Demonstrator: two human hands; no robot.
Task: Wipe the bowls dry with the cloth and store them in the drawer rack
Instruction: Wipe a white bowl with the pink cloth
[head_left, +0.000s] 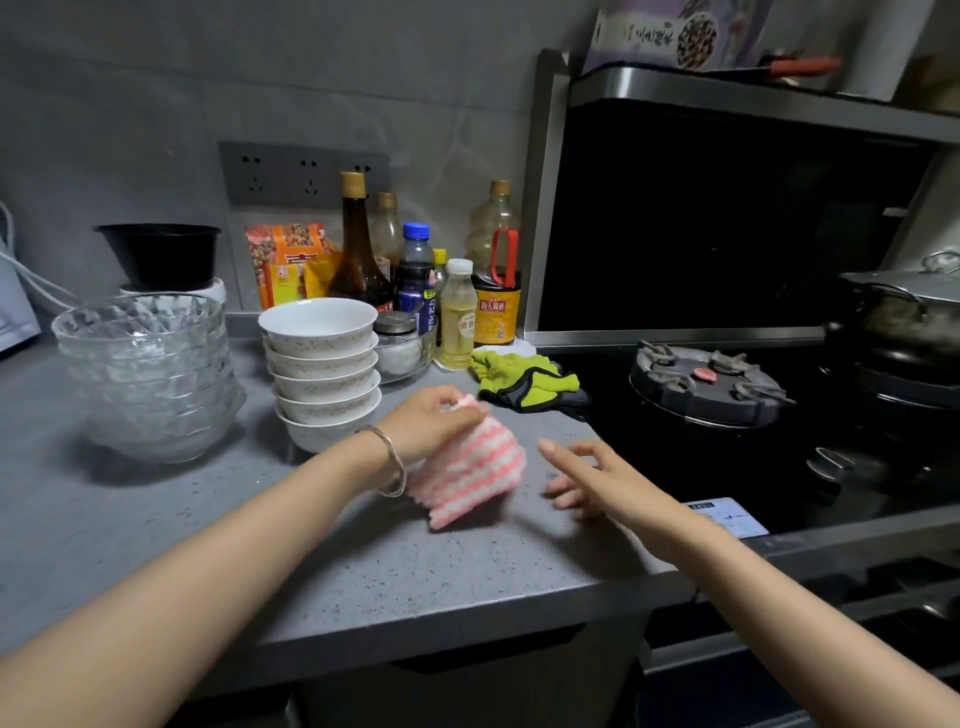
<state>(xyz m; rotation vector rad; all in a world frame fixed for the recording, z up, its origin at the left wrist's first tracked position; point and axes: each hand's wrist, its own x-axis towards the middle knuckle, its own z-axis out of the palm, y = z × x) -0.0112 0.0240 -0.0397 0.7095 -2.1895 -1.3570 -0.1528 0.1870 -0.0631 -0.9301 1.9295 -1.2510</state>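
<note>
The stack of white bowls (322, 374) stands on the grey bench (208, 545), several nested deep. Just left of it is a stack of glass bowls (145, 374). Just right of the white stack, and nearer the person, the left hand (436, 421) pinches the top edge of the pink-and-white striped cloth (470, 467). The cloth droops in a soft bunch towards the bench; whether its lower end touches cannot be told. Farther right of the stack the right hand (587, 480) hovers with its fingers spread and slack, holding nothing. The drawer rack is not in view.

The cloth looks light and limp, so it will likely fold around a rim. The white bowls appear glazed, hard and breakable, probably slick if wet, and nested closely. The top one is best lifted straight up by its rim, thumb inside and fingers under the wall, so the rest stay put. The glass bowls look heavier and ridged, and probably want a cupped hold underneath.
</note>
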